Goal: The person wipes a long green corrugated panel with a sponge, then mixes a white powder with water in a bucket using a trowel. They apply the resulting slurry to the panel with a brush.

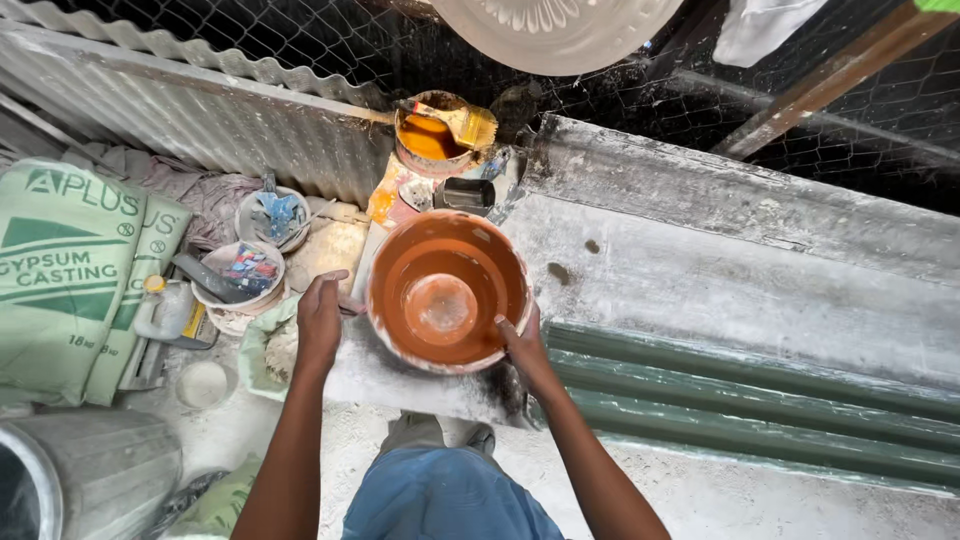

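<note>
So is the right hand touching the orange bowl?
Touching. The head view shows the right hand gripping the lower right rim of the orange bowl, fingers wrapped against its edge, no gap visible.

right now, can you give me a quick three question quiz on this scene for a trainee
1. True or false: the right hand touches the rim of the orange bowl.
2. What lies across the small orange pot behind the bowl? A) a spoon B) a yellow brush C) a lid
3. On which side of the person do the green sacks lie?

Key
1. True; its grip is on the bowl's right edge, while the left hand is closed on a small tool at the left edge.
2. B
3. Left, beside small tubs of odds and ends.
</note>
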